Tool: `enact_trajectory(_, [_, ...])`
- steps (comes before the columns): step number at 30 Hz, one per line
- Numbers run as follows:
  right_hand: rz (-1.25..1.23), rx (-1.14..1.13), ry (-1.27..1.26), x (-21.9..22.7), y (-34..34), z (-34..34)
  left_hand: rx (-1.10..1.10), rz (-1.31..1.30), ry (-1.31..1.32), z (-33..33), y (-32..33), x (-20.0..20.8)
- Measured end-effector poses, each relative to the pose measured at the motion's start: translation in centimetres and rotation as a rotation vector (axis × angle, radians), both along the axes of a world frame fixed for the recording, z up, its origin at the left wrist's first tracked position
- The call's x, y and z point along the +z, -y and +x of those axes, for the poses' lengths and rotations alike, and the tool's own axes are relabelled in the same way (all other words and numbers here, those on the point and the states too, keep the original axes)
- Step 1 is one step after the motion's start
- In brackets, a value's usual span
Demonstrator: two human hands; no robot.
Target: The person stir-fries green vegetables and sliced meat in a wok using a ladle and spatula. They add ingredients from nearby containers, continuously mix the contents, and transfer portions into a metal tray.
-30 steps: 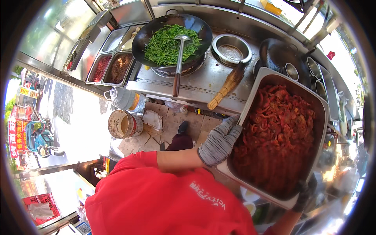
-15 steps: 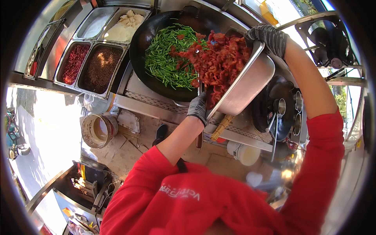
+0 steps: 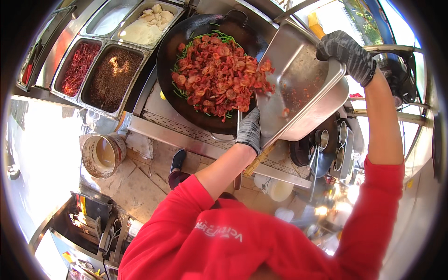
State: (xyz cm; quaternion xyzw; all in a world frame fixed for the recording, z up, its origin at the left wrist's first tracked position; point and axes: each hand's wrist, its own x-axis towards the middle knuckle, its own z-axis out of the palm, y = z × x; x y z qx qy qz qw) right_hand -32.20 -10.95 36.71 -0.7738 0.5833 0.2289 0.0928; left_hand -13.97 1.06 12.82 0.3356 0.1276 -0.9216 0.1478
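Both my hands, in grey knit gloves, hold a deep steel food pan tipped on its side toward a large dark wok. My right hand is closed round its far right rim; my left hand is closed at its near left rim. A heap of red slices, seemingly sausage or cured meat, lies in the wok, and a few tumble off the pan's lip. Cut green stems show round the heap's edge. Red bits cling inside the pan. A brown handle end shows under my left forearm.
Left of the wok are steel tubs of chopped red chilli, brown flakes and a pale paste. A dirty bucket stands on the floor. Ladles and metal cups sit right of the pan. A person's shoe shows below the counter.
The red slices have slid out of the pan and now cover most of the green stems. The pan has shifted right with my right hand, its inside now nearly bare.
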Motion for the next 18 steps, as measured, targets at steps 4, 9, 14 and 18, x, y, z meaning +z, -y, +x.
enact_trajectory(4, [0.005, -0.115, 0.15, 1.4, -1.9, -0.1, -0.25, -0.132, 0.067, 0.0, -2.0, 0.9])
enact_trajectory(9, [-0.151, -0.213, 0.114, 2.5, -6.3, 1.0, -0.031, -0.078, -0.04, 0.0, -3.5, -1.2])
enact_trajectory(14, [-0.227, -0.434, 0.354, 1.8, -15.1, -0.2, -0.149, -0.155, 0.019, 1.4, -3.5, 0.1])
enact_trajectory(18, [-0.529, -0.388, 0.388, 2.0, -28.5, -0.5, -0.062, -0.583, 0.166, 4.1, 0.1, 4.7])
